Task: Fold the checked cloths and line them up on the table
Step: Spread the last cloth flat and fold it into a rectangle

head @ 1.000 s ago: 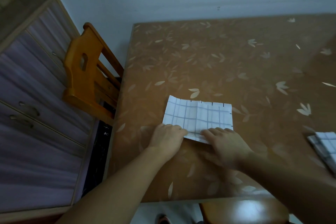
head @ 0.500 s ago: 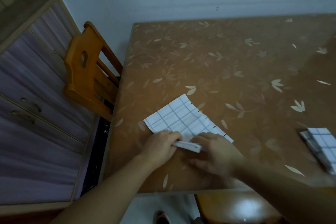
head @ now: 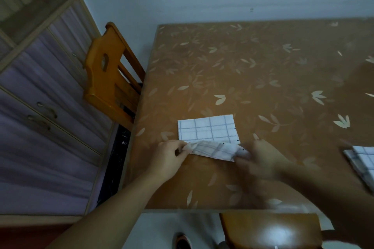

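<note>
Cloth: white checked cloth [head: 207, 129] lies flat on the table toward its near left part, its near edge lifted and turned up into a blurred fold between the two hands.
Left hand: left hand [head: 169, 158] sits at 9 o'clock of the raised fold, its fingers curled and pinching the left end of that edge.
Right hand: right hand [head: 258, 159] sits at 3 o'clock of the fold, blurred, its fingers curled round the right end of the same edge.
Second cloth: folded checked cloth [head: 362, 161] lies at 3 o'clock of the first, well apart, cut off by the right edge of the view.
Table: brown table [head: 263, 70] with a pale leaf pattern runs from the near edge to the wall at 12 o'clock.
Chair: orange wooden chair [head: 107, 75] stands at 10 o'clock of the cloth, just beside the table's left edge.
Cabinet: purple-fronted cabinet [head: 40, 117] with curved handles fills the far left, at 9 o'clock.
Stool: brown glossy seat [head: 269, 230] shows at 6 o'clock, below the table's near edge.
</note>
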{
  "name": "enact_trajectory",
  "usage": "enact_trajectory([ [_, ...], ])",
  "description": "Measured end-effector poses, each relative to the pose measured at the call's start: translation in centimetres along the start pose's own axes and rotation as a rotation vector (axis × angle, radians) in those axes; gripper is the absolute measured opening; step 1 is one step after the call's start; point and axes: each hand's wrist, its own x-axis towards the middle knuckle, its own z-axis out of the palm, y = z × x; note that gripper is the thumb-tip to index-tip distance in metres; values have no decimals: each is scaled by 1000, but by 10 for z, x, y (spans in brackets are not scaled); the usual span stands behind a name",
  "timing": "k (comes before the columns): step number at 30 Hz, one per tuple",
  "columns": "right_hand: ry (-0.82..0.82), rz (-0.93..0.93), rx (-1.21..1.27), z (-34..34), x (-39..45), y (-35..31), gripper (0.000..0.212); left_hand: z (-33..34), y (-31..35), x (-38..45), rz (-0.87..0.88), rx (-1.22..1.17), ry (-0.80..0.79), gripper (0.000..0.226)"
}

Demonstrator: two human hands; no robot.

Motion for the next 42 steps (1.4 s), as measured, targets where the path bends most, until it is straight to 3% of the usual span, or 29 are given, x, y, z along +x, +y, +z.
enact_trajectory([
  [2,-13,114,182,-3,5,1,24,-1,-2,1,-99,-50,-14,15],
  [5,85,224,488,3,10,5,27,-1,-5,3,-162,-126,-13,8],
  [8,165,290,868,7,11,4,6,-4,-6,9,-237,-169,-14,5],
  [10,121,320,986,10,13,5,26,-7,-6,12,-277,-180,-39,6],
  [12,113,352,930,14,17,6,34,-9,-6,16,-279,-167,-54,8],
  [17,223,437,857,18,30,5,27,-10,-3,18,-270,-106,-24,30],
  [24,279,508,650,20,49,-6,32,-6,-10,28,-315,-96,-14,46],
  [31,281,513,433,22,54,-10,27,-10,-10,27,-253,315,-98,52],
  [34,289,523,361,23,56,-10,42,-14,-2,26,-181,599,-135,45],
  [37,299,498,317,24,57,-10,45,-5,10,28,101,648,4,22],
  [39,300,487,324,26,57,-9,40,11,11,32,208,622,-84,36],
  [41,302,476,300,23,54,-8,25,26,6,36,183,686,-250,57],
  [42,316,469,205,23,53,-6,27,30,2,36,164,716,-295,61],
])
